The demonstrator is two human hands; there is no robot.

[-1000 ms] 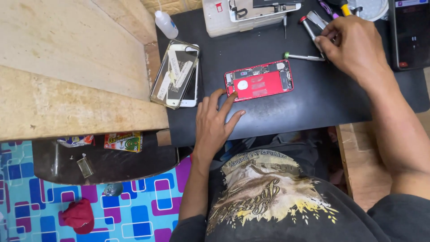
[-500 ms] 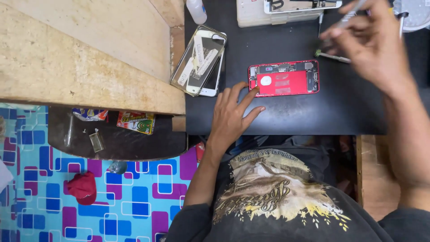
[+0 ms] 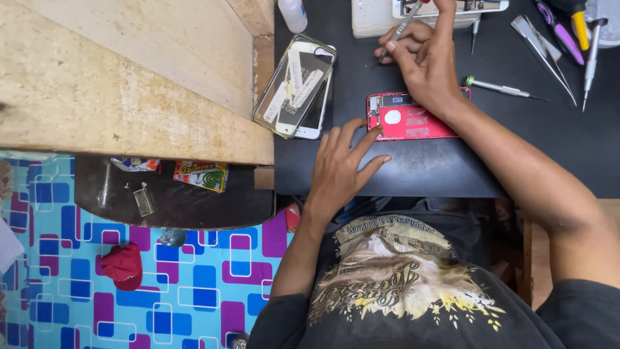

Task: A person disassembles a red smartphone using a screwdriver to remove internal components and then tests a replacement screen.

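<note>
A clear flat case (image 3: 292, 83) holding paper strips lies up and to the left of the left hand (image 3: 340, 169). That hand rests flat, fingers spread, fingertips touching the opened red phone (image 3: 407, 119) on the black surface (image 3: 426, 169). The right hand (image 3: 429, 64), directly above the phone, is clamped on a thin screwdriver (image 3: 402, 27).

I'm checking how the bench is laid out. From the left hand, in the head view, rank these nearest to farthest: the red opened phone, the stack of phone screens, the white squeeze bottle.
From the left hand:
1. Red opened phone, touching the fingertips, just ahead.
2. Stack of phone screens, farther up the mat, beside the wooden edge.
3. White squeeze bottle, at the top edge.
</note>
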